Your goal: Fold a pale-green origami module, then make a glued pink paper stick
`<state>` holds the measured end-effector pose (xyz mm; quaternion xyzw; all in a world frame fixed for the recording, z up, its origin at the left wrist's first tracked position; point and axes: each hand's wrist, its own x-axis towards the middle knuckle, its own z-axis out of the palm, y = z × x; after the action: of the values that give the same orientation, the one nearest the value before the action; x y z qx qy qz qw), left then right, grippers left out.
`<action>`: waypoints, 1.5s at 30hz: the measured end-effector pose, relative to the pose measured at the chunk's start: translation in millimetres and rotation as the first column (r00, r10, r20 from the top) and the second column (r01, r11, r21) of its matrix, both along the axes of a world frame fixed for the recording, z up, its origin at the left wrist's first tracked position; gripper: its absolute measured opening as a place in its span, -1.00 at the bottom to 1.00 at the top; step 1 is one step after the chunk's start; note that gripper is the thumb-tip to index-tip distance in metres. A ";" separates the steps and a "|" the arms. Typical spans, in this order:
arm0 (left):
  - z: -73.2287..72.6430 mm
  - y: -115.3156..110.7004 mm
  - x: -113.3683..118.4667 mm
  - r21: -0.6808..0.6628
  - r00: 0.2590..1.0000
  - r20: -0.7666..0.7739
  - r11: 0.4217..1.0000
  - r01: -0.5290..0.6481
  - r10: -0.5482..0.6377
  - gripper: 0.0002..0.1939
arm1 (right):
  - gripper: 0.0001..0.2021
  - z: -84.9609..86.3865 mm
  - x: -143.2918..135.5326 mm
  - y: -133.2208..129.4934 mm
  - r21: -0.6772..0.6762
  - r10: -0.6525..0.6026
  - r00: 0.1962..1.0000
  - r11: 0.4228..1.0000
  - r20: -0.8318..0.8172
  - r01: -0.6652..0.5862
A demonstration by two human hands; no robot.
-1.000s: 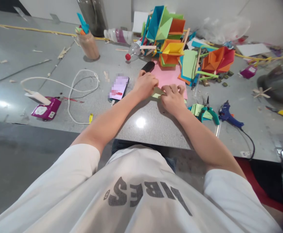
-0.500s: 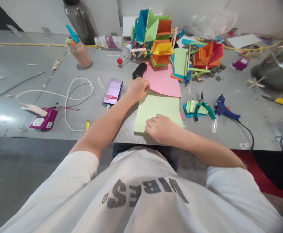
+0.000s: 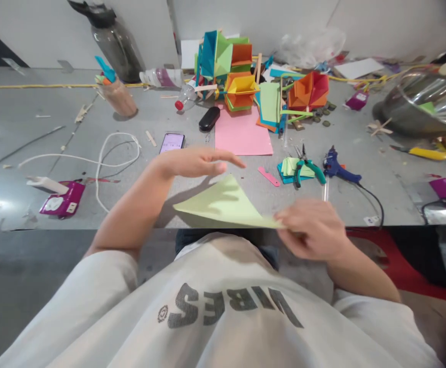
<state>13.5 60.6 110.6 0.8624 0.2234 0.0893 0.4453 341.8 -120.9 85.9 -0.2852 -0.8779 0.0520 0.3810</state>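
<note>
A pale green sheet of paper (image 3: 223, 203) is lifted and tilted at the front edge of the table. My right hand (image 3: 310, 227), slightly blurred, pinches its right corner. Above the sheet's far corner hovers my left hand (image 3: 203, 162), fingers stretched out and holding nothing; its shadow falls on the paper. Farther back a pink sheet (image 3: 243, 134) lies flat on the grey tabletop. A small pink cutter-like strip (image 3: 268, 177) rests to the right of the green sheet.
Teal-handled pliers (image 3: 309, 171) lie on small paper pieces, beside a blue glue gun (image 3: 339, 166). Folded paper constructions (image 3: 240, 92) stand at the back. A phone (image 3: 172, 142), a black case (image 3: 209, 118) and a white cable (image 3: 100, 168) are left; a metal bowl (image 3: 395, 107) is right.
The green sheet has come away from the pink one and moved toward me, its right corner now in my right hand. My left hand has let go of the paper and opened.
</note>
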 end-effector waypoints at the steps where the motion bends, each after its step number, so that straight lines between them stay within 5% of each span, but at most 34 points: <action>1: 7.5 -11.2 -7.9 -0.094 0.999 0.021 0.995 0.045 -0.043 -0.23 | -0.85 -1.7 6.5 3.1 -0.028 -0.143 0.982 0.990 -0.122 0.140; 2: 12.2 -21.7 -15.9 -0.199 0.997 0.043 0.977 0.074 -0.067 -0.16 | -0.87 -3.0 10.7 7.3 -0.063 -0.278 0.939 0.960 -0.204 0.271; 4: 14.7 -39.6 -31.4 -0.393 0.990 0.121 0.920 -0.016 0.069 0.03 | -0.83 -3.8 12.1 19.9 -0.190 -0.497 0.815 0.867 -0.296 0.460; 8: 7.4 -56.9 -58.0 -0.418 0.955 0.043 0.874 -0.249 0.293 0.15 | -0.75 -3.5 -1.6 61.3 -0.482 -0.623 0.748 0.741 -0.231 0.468; 11: 4.2 -52.5 -73.8 -0.276 0.819 -0.059 0.779 -0.563 0.571 0.09 | -0.68 -10.7 -9.8 100.0 -0.589 -0.606 0.745 0.720 -0.278 0.366; 14: 7.3 -39.1 -88.6 -0.139 0.663 -0.102 0.649 -0.748 0.742 -0.14 | -0.63 -24.8 -12.6 135.3 -0.677 -0.611 0.734 0.677 -0.298 0.288; 16: 12.2 -32.7 -94.8 0.078 0.539 -0.100 0.547 -0.834 0.836 -0.25 | -0.66 -34.7 -15.2 151.3 -0.695 -0.614 0.749 0.653 -0.250 0.303; 18: 15.5 -33.6 -92.0 0.398 0.445 -0.070 0.434 -0.808 0.893 -0.26 | -0.69 -43.6 -19.2 158.4 -0.683 -0.591 0.791 0.645 -0.161 0.343; 20: 12.4 -43.1 -77.0 0.678 0.450 -0.077 0.378 -0.631 0.890 -0.29 | -0.69 -51.1 -22.8 157.1 -0.669 -0.569 0.819 0.636 -0.070 0.385; 24: -17.2 -75.2 -21.9 0.625 0.828 -0.254 0.738 -0.255 0.500 -0.47 | -0.68 -59.1 -18.4 144.9 -0.662 -0.536 0.844 0.628 0.015 0.410; 25: -27.4 -82.0 -8.1 0.597 0.874 -0.264 0.781 -0.184 0.408 -0.45 | -0.69 -59.3 -14.2 142.9 -0.661 -0.539 0.842 0.630 0.006 0.408; 29: -66.3 -91.3 24.5 0.601 0.935 -0.251 0.798 -0.052 0.250 -0.14 | -0.87 -54.8 7.8 142.9 -0.637 -0.554 0.832 0.652 -0.027 0.412; 33: -90.6 -81.6 21.5 0.595 0.918 -0.289 0.802 -0.051 0.272 -0.28 | -0.78 -45.6 19.5 141.9 -0.669 -0.547 0.837 0.625 -0.007 0.403; 39: -103.1 -77.8 9.4 0.461 0.919 -0.314 0.884 -0.073 0.240 -0.30 | -0.86 -30.9 22.1 134.5 -0.625 -0.501 0.864 0.657 0.055 0.421; 45: -106.6 -84.0 3.4 0.440 0.938 -0.238 0.889 -0.129 0.253 -0.42 | -0.66 -31.2 52.9 142.0 -0.723 -0.324 0.942 0.628 0.091 0.286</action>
<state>16.9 -23.5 4.1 0.9146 0.3463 0.0518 0.2021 394.7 21.1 54.8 -0.5554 -0.7141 0.3374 0.2602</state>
